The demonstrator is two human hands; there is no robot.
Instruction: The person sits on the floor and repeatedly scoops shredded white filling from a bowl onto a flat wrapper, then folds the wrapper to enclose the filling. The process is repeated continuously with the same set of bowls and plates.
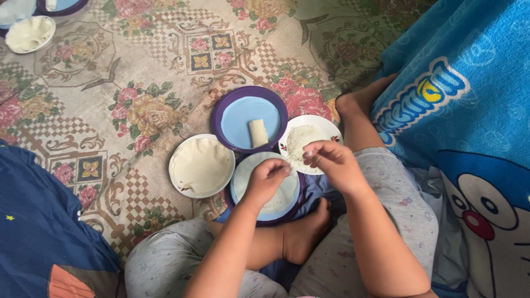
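Note:
I sit cross-legged on a floral mat. My left hand (266, 179) rests on a thin white wrapper sheet lying on a purple-rimmed blue plate (241, 194) in front of me. My right hand (330, 160) hovers over a white bowl of pale shredded filling (301, 139), fingers pinched together on a bit of filling. Both hands nearly touch. Behind them a second purple-rimmed blue plate (243, 118) holds one rolled white wrap (258, 133). To the left a white plate (182, 187) carries a stack of round wrapper sheets (201, 164).
A blue cartoon-print blanket (469, 110) covers the right side. Dark blue cloth (38, 221) lies at the lower left. At the top left stand a white bowl with pale dough (28, 34) and another purple-rimmed plate (61, 6).

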